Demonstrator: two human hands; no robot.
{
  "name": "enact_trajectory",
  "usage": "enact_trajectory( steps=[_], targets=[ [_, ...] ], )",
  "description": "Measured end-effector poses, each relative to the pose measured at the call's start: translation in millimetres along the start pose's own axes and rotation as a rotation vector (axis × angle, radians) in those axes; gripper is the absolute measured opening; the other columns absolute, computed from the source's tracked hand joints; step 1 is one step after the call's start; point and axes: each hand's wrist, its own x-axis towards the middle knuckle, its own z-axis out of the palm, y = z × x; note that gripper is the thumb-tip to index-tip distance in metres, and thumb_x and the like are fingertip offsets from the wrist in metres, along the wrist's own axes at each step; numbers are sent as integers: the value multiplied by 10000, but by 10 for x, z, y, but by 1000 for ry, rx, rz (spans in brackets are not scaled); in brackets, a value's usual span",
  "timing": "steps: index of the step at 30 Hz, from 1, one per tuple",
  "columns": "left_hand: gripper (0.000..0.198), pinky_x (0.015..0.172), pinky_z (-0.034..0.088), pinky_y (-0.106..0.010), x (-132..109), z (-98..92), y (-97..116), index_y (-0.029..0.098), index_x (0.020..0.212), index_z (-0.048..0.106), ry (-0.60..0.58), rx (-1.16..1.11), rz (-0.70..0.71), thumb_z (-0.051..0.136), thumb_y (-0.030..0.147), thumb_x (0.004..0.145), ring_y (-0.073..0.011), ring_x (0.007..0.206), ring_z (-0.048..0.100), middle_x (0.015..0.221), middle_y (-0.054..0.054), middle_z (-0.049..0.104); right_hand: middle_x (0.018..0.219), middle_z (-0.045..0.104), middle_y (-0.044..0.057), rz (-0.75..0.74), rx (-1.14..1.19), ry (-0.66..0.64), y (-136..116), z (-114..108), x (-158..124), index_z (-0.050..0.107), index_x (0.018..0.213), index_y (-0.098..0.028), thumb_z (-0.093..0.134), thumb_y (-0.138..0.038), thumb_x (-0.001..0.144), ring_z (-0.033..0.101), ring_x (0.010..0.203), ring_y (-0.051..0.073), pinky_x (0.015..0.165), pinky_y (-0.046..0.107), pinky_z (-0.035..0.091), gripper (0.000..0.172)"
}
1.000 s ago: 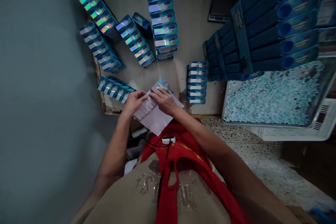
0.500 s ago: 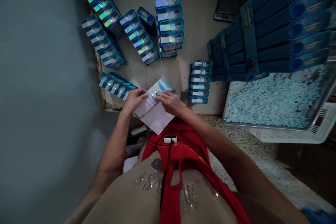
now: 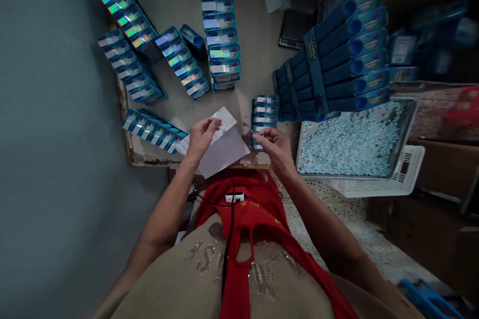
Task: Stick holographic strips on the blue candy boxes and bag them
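In the head view, at frame centre, the left hand [image 3: 201, 137] pinches a white sticker sheet [image 3: 224, 147] over the desk [image 3: 258, 45] edge. The right hand [image 3: 272, 145], just right of it, pinches a small sticker [image 3: 247, 125] in its fingertips beside a short row of blue boxes [image 3: 265, 114]. A tray of pale blue candies [image 3: 352, 142] sits right.

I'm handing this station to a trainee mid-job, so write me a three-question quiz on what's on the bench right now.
1. True or false: the left hand holds the white sticker sheet.
2. What fills the tray right of the bench?
3. The right hand is nearest to: A) the scale; B) the short row of blue boxes; C) the white basket.

Key: 1 true; 2 small pale blue pieces; 3 B.
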Motion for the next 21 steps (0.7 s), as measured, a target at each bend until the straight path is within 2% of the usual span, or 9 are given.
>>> enact_trajectory(
  steps=[1,3,6,10,15,18,21],
  targets=[
    [545,880,555,-371,14,106,61,180,1090,737,-85,-170,-43,583,685,954,-243,986,716,1111,-137,766,637,543,-48,13,39,14,-63,-66,-6,636,829,-229,839,-629,714,445,553,113,511,257,379,464],
    [657,809,560,-319,52,327,189,178,1133,733,-230,-395,-107,709,757,822,-215,954,722,1129,-131,773,616,523,-61,31,102,33,-182,-184,-20,635,799,-223,887,-592,662,411,529,91,489,238,349,468],
    [650,750,541,-277,84,632,372,167,1045,754,-334,-487,-148,914,637,626,-173,853,702,987,-89,783,587,492,-71,52,90,1,-337,-356,-48,632,764,-223,884,-572,652,349,497,73,458,226,270,444],
    [463,693,507,-272,-12,900,537,160,790,733,-316,-484,-127,897,572,658,-123,687,614,743,-22,706,531,471,-68,82,3,4,-487,-602,-96,629,715,-239,869,-561,635,309,460,80,434,236,207,410],
    [396,687,492,-285,-231,1020,692,167,779,735,-341,-512,-90,879,532,722,-120,678,604,732,-25,682,501,466,-66,110,31,117,-595,-857,-146,676,680,-230,923,-479,565,283,439,69,423,241,171,369],
    [408,678,487,-282,-287,1045,787,172,774,731,-336,-506,-77,875,551,732,-117,676,597,723,-20,675,516,493,-58,121,44,107,-634,-930,-141,694,681,-229,934,-462,556,277,436,64,413,245,184,358],
    [450,670,505,-288,-277,1084,833,174,793,744,-307,-527,-124,887,591,705,-122,667,604,741,-35,700,534,521,-52,113,34,82,-651,-954,-104,685,694,-227,926,-491,577,274,442,62,419,242,188,376]
  ],
)
